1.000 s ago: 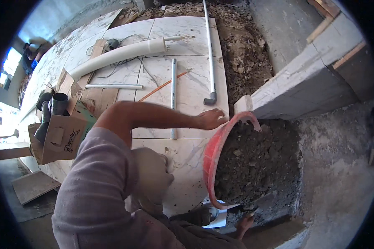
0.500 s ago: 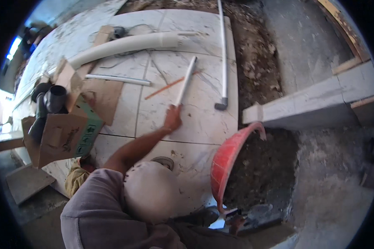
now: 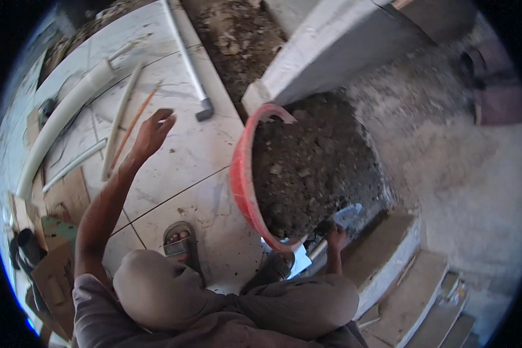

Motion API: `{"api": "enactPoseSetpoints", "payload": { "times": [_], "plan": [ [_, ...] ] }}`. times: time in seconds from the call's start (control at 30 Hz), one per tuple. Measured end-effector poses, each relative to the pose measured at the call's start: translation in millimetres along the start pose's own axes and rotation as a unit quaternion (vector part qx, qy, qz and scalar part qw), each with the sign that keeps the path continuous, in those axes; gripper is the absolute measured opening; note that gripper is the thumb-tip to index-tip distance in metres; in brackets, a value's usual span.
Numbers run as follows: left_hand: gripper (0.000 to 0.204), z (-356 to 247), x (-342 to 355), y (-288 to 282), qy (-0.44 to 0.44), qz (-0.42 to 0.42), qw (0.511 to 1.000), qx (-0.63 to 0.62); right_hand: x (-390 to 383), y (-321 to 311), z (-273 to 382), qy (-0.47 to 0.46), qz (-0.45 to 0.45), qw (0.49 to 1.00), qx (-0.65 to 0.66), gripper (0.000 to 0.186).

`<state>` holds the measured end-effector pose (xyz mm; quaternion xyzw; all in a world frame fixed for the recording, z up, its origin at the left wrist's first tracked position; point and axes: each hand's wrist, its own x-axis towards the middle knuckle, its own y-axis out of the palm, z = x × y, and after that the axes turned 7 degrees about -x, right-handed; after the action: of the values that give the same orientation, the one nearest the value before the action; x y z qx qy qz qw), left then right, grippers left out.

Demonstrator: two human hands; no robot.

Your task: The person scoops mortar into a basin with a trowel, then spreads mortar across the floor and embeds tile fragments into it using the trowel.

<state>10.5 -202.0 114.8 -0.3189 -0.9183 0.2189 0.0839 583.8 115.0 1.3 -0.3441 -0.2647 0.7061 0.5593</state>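
Note:
My left hand (image 3: pixel 152 137) is empty above the marble-look tiles, its fingers stretched loosely and apart from the thumb. A slim white pipe (image 3: pixel 122 119) lies just left of it, beside a thin orange strip (image 3: pixel 134 124). Low on the right, my right hand (image 3: pixel 336 236) is closed around what looks like the handle of a trowel, with the trowel's grey blade (image 3: pixel 349 215) beyond it. Part of the grip is hard to make out. Between my hands, a red basin (image 3: pixel 241 180) curves around dark, crumbly mortar or soil (image 3: pixel 313 165).
Another white pipe with a grey elbow (image 3: pixel 203 109) lies farther off. A thick white pipe (image 3: pixel 64 130), a short pipe (image 3: pixel 75 164) and a cardboard box (image 3: pixel 55 272) of black fittings are at left. Steps (image 3: pixel 403 290) descend at lower right; a low wall (image 3: pixel 313 49) stands beyond the basin.
My left hand has let go of the slim white pipe, which now lies beside the orange strip. The view has swung right, bringing the basin, the steps and my right hand more into sight.

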Motion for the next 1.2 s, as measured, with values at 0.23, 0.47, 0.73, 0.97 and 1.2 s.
{"api": "enactPoseSetpoints", "payload": {
  "times": [0.23,0.47,0.73,0.97,1.2],
  "plan": [
    [0.051,-94,110,152,-0.027,0.262,0.932,0.25,-41,15,33,0.049,-0.025,0.998,0.022,0.024],
    [0.035,-116,134,234,-0.061,0.274,0.887,0.367,-52,45,26,0.2,0.04,0.911,0.358,0.013],
    [0.038,-94,121,238,-0.023,0.154,0.933,0.326,-60,46,26,0.209,0.059,0.873,0.436,0.013],
    [0.04,-104,97,232,0.02,0.125,0.949,0.288,-30,67,-15,0.284,0.135,0.772,0.552,0.013],
    [0.034,-100,86,209,0.041,0.141,0.961,0.236,-35,51,20,0.242,0.156,0.793,0.536,0.004]
  ]
}}
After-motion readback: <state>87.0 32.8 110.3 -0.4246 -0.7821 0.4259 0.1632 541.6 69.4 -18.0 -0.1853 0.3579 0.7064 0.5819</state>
